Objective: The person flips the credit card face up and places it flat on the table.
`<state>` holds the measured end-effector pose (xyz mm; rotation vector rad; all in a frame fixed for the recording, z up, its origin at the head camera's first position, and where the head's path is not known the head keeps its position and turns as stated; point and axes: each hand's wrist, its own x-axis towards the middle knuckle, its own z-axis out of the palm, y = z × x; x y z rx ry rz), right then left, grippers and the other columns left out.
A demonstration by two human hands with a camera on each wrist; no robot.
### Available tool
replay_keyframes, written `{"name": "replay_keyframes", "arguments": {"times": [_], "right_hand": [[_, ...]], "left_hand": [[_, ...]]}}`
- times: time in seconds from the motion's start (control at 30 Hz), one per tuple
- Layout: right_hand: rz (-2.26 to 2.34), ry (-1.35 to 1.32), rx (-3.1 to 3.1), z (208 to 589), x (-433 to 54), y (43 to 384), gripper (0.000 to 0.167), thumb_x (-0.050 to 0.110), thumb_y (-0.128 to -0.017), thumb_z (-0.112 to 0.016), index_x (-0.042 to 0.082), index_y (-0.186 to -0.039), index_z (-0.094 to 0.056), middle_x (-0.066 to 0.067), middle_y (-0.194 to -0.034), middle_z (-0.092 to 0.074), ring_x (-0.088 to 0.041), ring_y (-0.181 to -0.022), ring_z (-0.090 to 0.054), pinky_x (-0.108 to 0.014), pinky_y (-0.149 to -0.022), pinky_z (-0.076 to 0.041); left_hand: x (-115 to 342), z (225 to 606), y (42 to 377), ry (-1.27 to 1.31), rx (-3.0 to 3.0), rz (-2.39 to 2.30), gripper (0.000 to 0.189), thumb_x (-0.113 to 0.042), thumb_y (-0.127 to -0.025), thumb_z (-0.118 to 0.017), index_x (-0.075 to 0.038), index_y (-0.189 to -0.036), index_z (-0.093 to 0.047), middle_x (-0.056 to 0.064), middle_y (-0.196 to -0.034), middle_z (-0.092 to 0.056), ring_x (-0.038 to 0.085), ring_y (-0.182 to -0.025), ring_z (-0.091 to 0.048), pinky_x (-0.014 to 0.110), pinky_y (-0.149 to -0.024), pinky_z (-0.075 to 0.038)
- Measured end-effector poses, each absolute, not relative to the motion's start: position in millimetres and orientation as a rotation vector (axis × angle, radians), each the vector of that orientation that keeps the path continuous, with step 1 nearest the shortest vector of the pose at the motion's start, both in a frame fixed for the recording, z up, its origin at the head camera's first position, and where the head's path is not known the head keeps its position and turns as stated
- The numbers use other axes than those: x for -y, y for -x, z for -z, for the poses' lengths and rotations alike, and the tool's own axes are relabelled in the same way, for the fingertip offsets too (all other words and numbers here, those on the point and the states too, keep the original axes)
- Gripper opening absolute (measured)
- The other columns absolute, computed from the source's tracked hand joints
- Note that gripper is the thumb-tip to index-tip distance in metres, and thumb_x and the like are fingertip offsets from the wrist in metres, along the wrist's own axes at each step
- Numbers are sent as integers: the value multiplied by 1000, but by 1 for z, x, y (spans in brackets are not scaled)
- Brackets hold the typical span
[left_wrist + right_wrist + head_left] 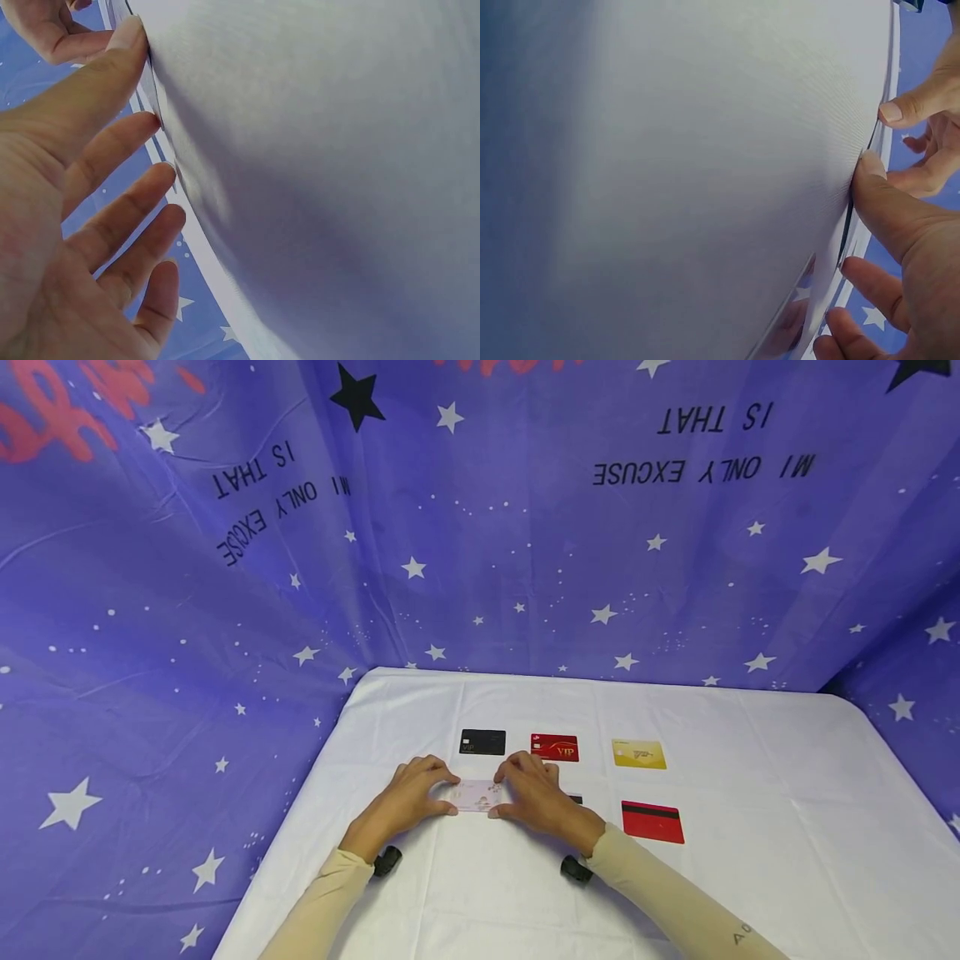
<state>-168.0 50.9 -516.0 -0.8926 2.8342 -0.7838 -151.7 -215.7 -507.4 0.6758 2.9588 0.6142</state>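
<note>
A pale pink card with a faint floral print (476, 796) lies on the white cloth between the two hands. My left hand (408, 797) holds its left end, with the thumb at the near edge and the index finger at the far edge. My right hand (536, 793) grips the right end the same way. In the left wrist view, the left hand (97, 187) has its other fingers spread near the cloth. The right wrist view shows the right hand (922, 247) with its thumb at a thin dark edge, near the left thumb.
Behind the hands lie a black card (482, 742), a red VIP card (555, 747) and a gold card (639, 754). A red card with a black stripe (652, 822) lies to the right. Another dark-striped card (575, 799) is mostly hidden by the right hand. Purple star-printed curtains (487, 543) surround the table (787, 860).
</note>
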Motion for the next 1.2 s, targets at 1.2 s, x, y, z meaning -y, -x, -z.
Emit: {"name": "replay_keyframes", "arguments": {"times": [1.2], "right_hand": [[751,826,-2864,500,-70,172,55,44,-82,-91,18,-126,-70,-6,-134,-56,-31,-131,-46,-54,-98,-31]], "left_hand": [[186,491,157,-752,-2928,-624,52,-41,-90,-84,-14,-132,-69,5,-131,-64,29,-124,-60,51,-103,-38]]}}
